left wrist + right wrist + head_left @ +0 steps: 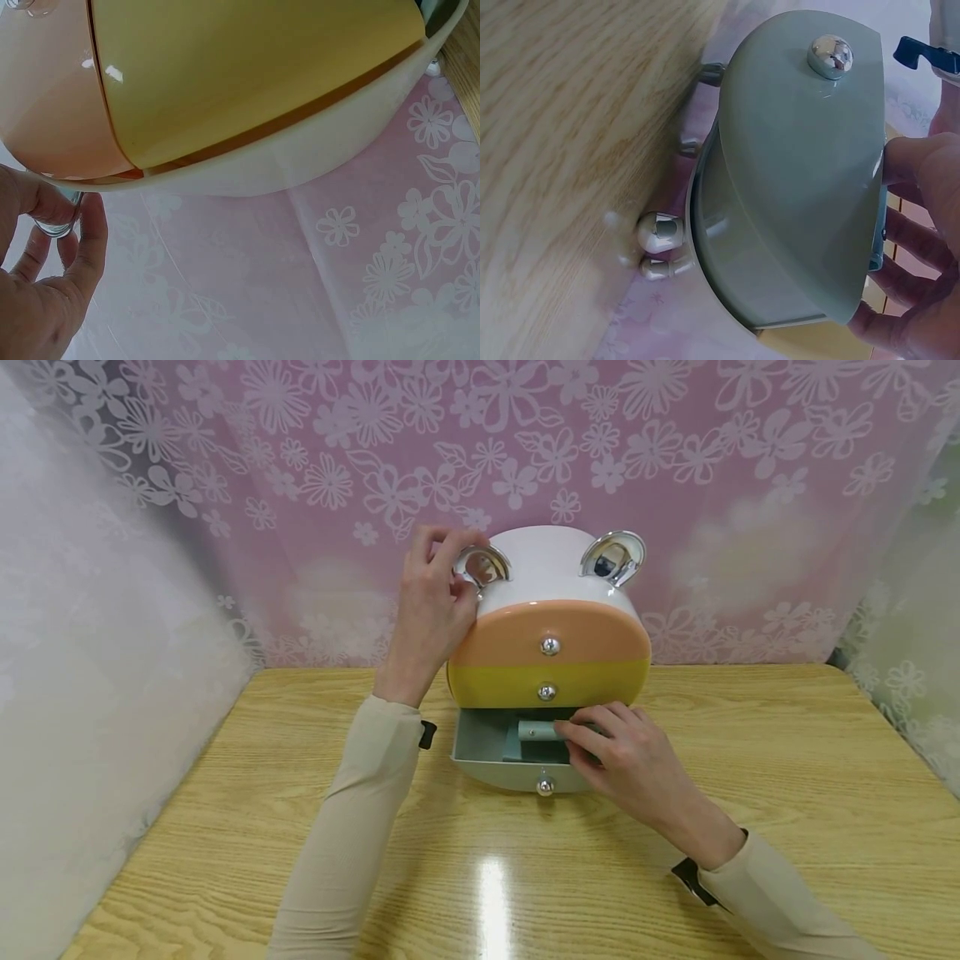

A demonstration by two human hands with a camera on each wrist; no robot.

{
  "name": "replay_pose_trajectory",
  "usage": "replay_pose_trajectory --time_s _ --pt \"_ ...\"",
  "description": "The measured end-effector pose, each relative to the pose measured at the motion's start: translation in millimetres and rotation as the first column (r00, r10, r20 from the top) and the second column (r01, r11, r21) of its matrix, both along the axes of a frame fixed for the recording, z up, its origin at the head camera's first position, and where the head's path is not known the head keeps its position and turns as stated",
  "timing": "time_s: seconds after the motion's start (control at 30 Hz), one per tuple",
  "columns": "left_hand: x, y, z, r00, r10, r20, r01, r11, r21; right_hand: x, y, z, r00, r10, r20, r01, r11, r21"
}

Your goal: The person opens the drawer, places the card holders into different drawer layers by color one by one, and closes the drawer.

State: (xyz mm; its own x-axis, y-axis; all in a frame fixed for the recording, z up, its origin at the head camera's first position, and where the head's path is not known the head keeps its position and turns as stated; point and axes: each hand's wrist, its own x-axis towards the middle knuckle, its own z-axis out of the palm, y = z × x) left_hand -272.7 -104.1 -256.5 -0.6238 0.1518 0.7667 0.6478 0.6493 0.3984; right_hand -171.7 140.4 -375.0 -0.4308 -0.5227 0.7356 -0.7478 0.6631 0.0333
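Note:
A rounded white drawer box with orange, yellow and grey-green fronts stands on the table. My left hand grips its left chrome ear, also seen in the left wrist view, where the fingers curl round the ear. The bottom grey-green drawer is pulled out. Over it, my right hand pinches a light-blue folded item with a small round stud; its exact kind is unclear. In the right wrist view the drawer front hides most of that item.
The wood-grain table extends to both sides of the box. Behind it hangs a pink flowered cloth. The right chrome ear juts from the box top, and round chrome knobs stick out from the fronts. Small chrome feet support the box.

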Motion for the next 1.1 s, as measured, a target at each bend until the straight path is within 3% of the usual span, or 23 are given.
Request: replay_pose_trajectory --time_s 1.1 --pt "2.3 -0.1 1.7 1.0 0.002 0.014 -0.002 1.0 -0.002 6.4 1.8 2.1 1.0 -0.002 0.023 0.002 1.0 0.009"
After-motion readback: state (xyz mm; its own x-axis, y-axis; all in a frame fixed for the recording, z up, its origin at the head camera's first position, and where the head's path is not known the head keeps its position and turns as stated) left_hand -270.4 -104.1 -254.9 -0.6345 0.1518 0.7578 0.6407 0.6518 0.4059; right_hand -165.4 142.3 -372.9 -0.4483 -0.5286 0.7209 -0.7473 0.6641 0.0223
